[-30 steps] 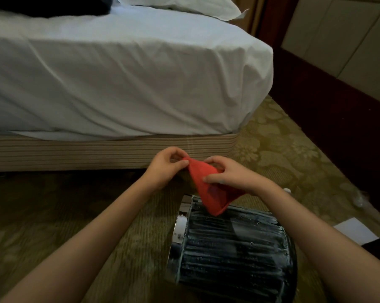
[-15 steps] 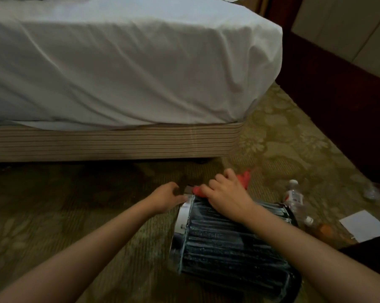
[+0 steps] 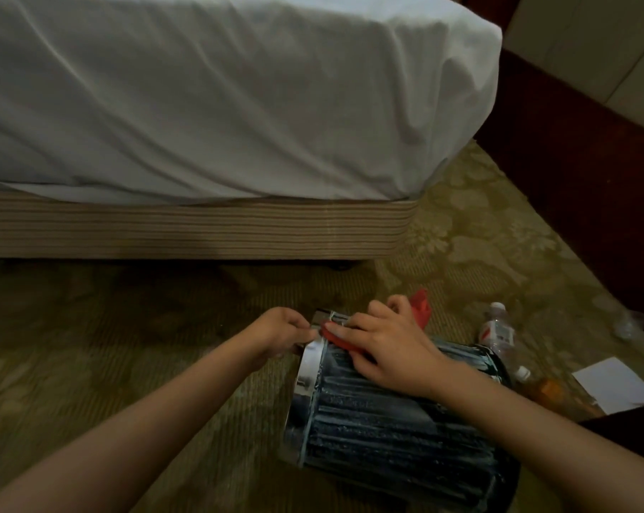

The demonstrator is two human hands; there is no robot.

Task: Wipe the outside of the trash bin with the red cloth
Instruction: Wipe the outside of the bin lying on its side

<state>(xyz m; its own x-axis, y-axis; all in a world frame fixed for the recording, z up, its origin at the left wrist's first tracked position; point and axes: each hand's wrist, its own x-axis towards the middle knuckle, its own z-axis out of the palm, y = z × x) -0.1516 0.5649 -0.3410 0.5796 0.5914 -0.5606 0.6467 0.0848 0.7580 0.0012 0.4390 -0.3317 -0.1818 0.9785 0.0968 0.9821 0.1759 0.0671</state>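
A dark ribbed trash bin with a shiny metal rim lies on its side on the carpet. My right hand lies flat on the bin's upper side near the rim and presses the red cloth against it. Most of the cloth is hidden under the hand; a corner sticks up behind the fingers. My left hand grips the top of the metal rim with curled fingers.
A bed with a white sheet and striped base stands close behind the bin. A clear plastic bottle, an orange bottle and a white sheet of paper lie on the carpet to the right. Dark wood panelling runs along the right.
Both hands came down from holding the cloth in the air. The right hand now presses the cloth on the bin, and the left hand took hold of the rim.
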